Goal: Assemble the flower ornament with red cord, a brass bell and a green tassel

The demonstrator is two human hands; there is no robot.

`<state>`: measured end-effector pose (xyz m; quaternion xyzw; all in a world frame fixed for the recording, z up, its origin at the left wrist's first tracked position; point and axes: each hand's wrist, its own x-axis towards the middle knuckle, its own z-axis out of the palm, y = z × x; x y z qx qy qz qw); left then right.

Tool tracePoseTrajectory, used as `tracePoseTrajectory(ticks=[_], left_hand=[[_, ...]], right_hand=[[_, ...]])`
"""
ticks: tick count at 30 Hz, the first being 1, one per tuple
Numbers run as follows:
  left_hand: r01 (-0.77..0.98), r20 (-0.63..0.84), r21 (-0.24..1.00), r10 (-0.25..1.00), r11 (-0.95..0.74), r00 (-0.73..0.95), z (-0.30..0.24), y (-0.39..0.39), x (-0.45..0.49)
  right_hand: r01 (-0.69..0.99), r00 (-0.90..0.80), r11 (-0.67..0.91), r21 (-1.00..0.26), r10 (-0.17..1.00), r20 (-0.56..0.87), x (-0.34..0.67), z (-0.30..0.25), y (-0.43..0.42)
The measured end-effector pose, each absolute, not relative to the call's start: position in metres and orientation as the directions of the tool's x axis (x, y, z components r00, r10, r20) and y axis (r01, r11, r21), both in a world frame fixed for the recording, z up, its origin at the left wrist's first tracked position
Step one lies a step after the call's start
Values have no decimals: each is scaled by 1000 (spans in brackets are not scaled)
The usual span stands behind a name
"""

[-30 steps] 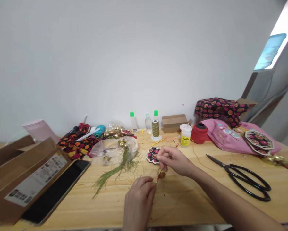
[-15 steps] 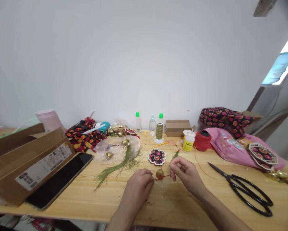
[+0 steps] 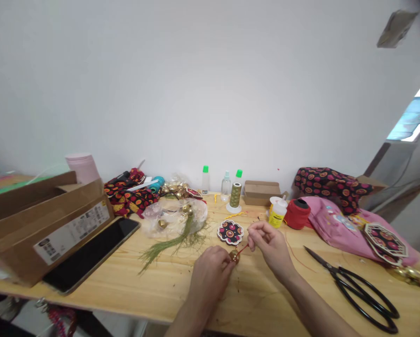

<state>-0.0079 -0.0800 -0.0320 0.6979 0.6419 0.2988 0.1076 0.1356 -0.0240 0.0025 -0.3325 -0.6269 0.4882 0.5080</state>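
Note:
My left hand (image 3: 210, 275) rests on the wooden table (image 3: 168, 290) with its fingers pinched round a small gold bell (image 3: 234, 255). A thin red cord (image 3: 242, 249) runs from the bell up to my right hand (image 3: 268, 243), whose fingers are pinched on the cord. Just behind both hands lies a flower-shaped patterned ornament (image 3: 230, 232). A green tassel with gold bells (image 3: 168, 243) lies to the left of my hands, partly on a clear plastic bag (image 3: 171, 217).
Large black scissors (image 3: 357, 290) lie at the right. A red thread spool (image 3: 297, 213), a glue bottle (image 3: 276, 211), an olive thread spool (image 3: 235, 196) and small bottles stand behind. A cardboard box (image 3: 45, 224) and a dark tablet (image 3: 90, 252) are at the left; pink cloth (image 3: 332, 224) at the right.
My hands have drawn close together around the gold bell, the right hand pulling the red cord up to the right. The camera has tilted up and shifted a little.

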Motion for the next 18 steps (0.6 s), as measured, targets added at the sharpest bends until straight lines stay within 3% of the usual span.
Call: tracePoseTrajectory(ticks=[6,18], left_hand=[[827,254,544,967,-145,3,-29,-82,-8],[829,189,549,982,-107,1,-22,-100,-22]], right_hand=[[-117,-221,327,-938,912,346,136,6,-28],[-42,-425,271,-962,866,263,149,-8,-57]])
